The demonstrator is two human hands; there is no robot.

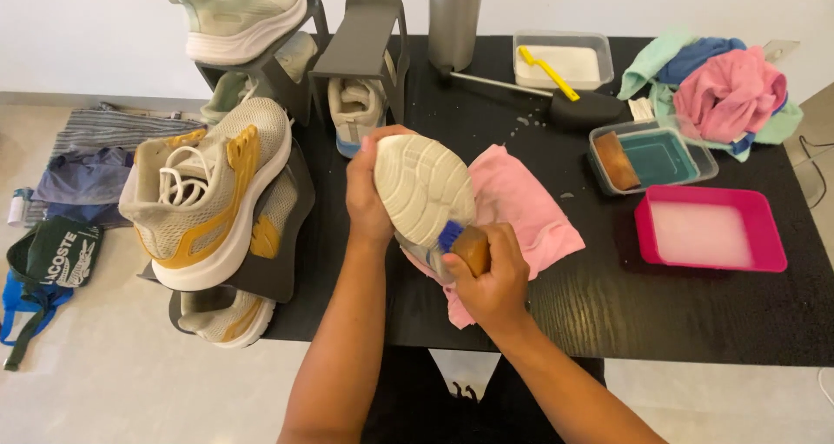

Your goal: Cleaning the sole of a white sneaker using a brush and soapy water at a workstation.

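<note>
I hold a white shoe [423, 189] up over the black surface [695, 309] with its ribbed sole turned toward me. My left hand [368, 194] grips it along its left edge, the fingers curled shut behind the shoe and mostly hidden, the thumb lying at the rim of the sole. My right hand [493, 275] is closed tight around a brush [465, 246] with a brown wooden back; its blue bristles press against the lower right edge of the sole, just above my fingers [508, 251]. Under the shoe and both hands lies a pink cloth [521, 205], spread on the surface. To the right sits a pink tray [711, 228] of cloudy water, and behind it a clear box [653, 155] with a teal inside. A pile of coloured rags [717, 92] lies at the far right corner. On my left, a grey and yellow shoe [211, 190] rests tilted on a dark rack [282, 235].
</note>
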